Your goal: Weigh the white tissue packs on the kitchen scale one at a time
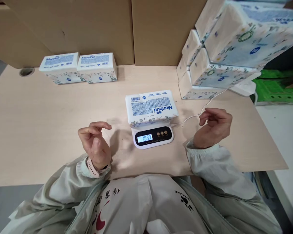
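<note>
A white and blue tissue pack [151, 107] lies on a small white scale [153, 145] in the middle of the table. The scale's lit display reads 1037, perhaps with a decimal point that is too small to tell. My left hand [95, 143] hovers to the left of the scale, fingers apart and loosely bent, holding nothing. Right of the pack, my right hand [213, 126] is raised with its fingers curled loosely and apart; nothing is in it. Neither hand touches the pack or the scale.
Two tissue packs [97, 68] stand side by side at the back left, near a round cable hole [26, 71]. Several more packs [210, 71] are stacked at the back right. Cardboard [95, 29] borders the table's back. A white cable [192, 116] runs from the scale; a green crate [278, 86] is far right.
</note>
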`<state>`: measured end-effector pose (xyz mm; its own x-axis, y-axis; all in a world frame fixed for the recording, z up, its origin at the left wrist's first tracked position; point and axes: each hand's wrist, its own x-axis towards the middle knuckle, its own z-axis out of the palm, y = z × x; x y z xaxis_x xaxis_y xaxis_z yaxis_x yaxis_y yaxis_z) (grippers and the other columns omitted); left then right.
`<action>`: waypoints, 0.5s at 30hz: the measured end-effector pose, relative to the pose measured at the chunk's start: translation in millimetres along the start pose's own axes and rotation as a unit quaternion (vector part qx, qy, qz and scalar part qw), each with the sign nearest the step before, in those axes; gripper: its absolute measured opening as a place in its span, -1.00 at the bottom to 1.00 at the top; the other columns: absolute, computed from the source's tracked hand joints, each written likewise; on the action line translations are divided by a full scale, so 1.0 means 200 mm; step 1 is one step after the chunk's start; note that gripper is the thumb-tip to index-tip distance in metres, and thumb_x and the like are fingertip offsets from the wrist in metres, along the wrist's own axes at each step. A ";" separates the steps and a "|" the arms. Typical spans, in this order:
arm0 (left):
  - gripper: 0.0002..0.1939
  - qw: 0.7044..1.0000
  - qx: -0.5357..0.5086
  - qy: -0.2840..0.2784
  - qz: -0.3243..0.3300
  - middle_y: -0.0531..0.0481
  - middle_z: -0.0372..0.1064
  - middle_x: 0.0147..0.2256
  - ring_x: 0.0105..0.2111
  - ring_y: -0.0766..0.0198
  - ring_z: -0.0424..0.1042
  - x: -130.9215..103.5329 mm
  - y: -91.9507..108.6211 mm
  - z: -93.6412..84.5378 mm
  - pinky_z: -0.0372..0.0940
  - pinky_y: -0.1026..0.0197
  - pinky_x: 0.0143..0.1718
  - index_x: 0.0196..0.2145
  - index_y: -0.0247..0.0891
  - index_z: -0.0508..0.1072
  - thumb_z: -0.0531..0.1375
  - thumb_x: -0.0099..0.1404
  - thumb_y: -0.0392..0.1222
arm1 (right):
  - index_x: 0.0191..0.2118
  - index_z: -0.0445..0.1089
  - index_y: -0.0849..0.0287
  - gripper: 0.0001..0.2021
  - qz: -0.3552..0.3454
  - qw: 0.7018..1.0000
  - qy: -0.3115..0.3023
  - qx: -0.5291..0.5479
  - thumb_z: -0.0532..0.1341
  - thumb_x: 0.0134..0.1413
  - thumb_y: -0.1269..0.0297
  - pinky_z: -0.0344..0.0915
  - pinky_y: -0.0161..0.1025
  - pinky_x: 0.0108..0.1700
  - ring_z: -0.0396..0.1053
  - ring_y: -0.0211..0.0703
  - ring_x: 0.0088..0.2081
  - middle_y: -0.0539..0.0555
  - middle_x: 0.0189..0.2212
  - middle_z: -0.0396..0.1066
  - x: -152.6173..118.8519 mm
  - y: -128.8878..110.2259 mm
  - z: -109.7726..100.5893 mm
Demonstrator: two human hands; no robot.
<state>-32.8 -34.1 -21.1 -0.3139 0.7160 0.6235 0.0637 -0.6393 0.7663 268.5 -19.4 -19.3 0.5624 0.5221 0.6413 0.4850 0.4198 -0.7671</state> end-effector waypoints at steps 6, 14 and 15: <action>-0.73 1.000 0.015 0.012 0.022 -0.03 0.45 -0.33 -0.34 0.11 0.44 -0.01 -0.01 0.01 0.26 0.01 -0.18 -0.27 -0.14 0.30 0.26 0.45 0.04 | -0.24 0.55 -0.02 -0.38 0.024 0.996 -0.085 -0.005 -0.20 0.43 -0.16 0.36 0.22 -0.17 0.42 0.19 -0.31 0.22 -0.36 0.38 -0.05 -0.02 -0.07; -0.68 1.000 0.016 0.023 -0.011 0.03 0.46 -0.39 -0.37 0.19 0.49 0.00 -0.02 0.00 0.31 0.10 -0.18 -0.30 -0.17 0.26 0.27 0.41 0.04 | -0.40 0.53 -0.09 -0.37 0.000 0.993 -0.108 0.046 -0.17 0.48 -0.16 0.33 0.31 0.09 0.51 0.15 -0.26 0.12 -0.38 0.50 -0.06 -0.06 -0.08; -0.69 1.000 0.018 0.015 -0.012 0.04 0.46 -0.41 -0.39 0.19 0.49 0.00 -0.02 -0.01 0.32 0.10 -0.20 -0.30 -0.17 0.26 0.27 0.41 0.03 | -0.41 0.51 -0.08 -0.37 0.003 0.994 -0.103 0.046 -0.16 0.48 -0.16 0.33 0.30 0.09 0.50 0.14 -0.28 0.11 -0.39 0.50 -0.06 -0.06 -0.08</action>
<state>-34.0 -32.3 -24.7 -0.3432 0.7222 0.6006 0.0893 -0.6114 0.7862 266.2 -41.7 -17.2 0.4114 0.6621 0.6264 0.4139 0.4766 -0.7756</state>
